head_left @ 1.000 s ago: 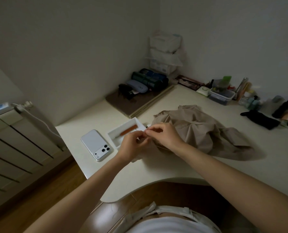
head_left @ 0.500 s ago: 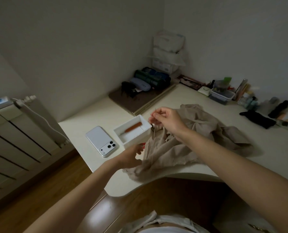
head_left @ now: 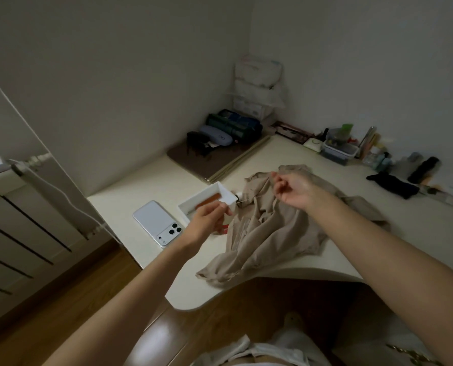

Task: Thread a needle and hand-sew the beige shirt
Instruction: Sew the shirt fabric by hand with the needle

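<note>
View: head camera.
Shirt (head_left: pixel 273 233): beige, crumpled on the desk (head_left: pixel 405 233) at centre frame. Its lower hem hangs over the desk's near edge, as it did 0.5 s ago.
Right hand (head_left: pixel 295 190): now over the shirt's upper part, right of centre. It was above the shirt's left edge by the box (head_left: pixel 221 190). Fingers curled, thumb and forefinger pressed together.
Thread (head_left: pixel 249 198): a thin pale line from beside the box toward the right hand, which pinches it. The needle cannot be made out.
Left hand (head_left: pixel 210 219): has let go of the hem and risen to just in front of the box. Fingertips closed together; whether they clamp anything cannot be told.
Phone (head_left: pixel 158 223): face down, left of the box, unmoved.
</note>
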`<move>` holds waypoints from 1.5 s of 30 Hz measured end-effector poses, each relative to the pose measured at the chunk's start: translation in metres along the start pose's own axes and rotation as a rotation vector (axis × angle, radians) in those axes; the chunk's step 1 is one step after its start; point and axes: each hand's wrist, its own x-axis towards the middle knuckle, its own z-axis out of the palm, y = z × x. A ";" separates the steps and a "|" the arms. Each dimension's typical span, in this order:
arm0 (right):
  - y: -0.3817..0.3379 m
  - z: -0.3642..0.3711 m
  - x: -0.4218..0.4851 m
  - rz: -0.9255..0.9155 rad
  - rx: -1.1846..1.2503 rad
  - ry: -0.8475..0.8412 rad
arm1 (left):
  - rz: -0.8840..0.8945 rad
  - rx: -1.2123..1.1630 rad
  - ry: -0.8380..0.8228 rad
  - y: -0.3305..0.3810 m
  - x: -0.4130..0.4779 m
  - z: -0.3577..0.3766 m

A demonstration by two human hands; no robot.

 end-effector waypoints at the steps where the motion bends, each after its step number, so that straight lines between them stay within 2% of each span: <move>1: 0.000 -0.008 0.002 0.007 -0.032 0.027 | -0.010 -0.019 0.033 -0.001 0.001 -0.002; 3: 0.004 -0.024 0.004 -0.007 -0.188 0.046 | -0.006 -0.032 0.072 -0.002 0.005 -0.005; 5: 0.010 -0.031 0.002 -0.040 -0.452 0.008 | 0.027 0.007 0.059 0.001 0.008 -0.003; 8: 0.019 -0.020 -0.009 -0.034 -0.700 -0.206 | 0.092 0.065 -0.002 0.009 0.012 0.006; 11: 0.033 -0.002 -0.017 0.030 -0.747 -0.415 | 0.149 0.077 -0.038 0.015 0.016 0.016; 14: 0.039 0.002 -0.019 0.055 -0.816 -0.506 | 0.168 0.063 -0.011 0.017 0.018 0.017; 18: 0.033 -0.004 -0.017 0.049 -0.746 -0.506 | 0.149 0.047 -0.024 0.011 0.022 0.013; 23: 0.031 -0.014 -0.009 -0.014 -0.668 -0.398 | 0.099 -0.026 -0.042 0.007 0.026 0.014; 31: 0.040 -0.019 -0.002 0.056 -0.861 -0.468 | 0.155 0.136 -0.068 0.006 0.034 0.024; 34: 0.034 -0.026 -0.001 0.030 -0.799 -0.398 | 0.124 0.153 -0.062 0.004 0.037 0.021; 41: 0.023 -0.068 0.025 -0.027 -0.427 0.058 | -0.100 0.275 -0.162 -0.003 0.039 0.008; 43: 0.026 -0.085 0.034 -0.022 -0.337 0.167 | -0.098 0.227 -0.153 -0.001 0.038 0.007; 45: 0.032 -0.098 0.042 -0.024 -0.356 0.239 | -0.058 0.116 -0.153 0.003 0.036 0.007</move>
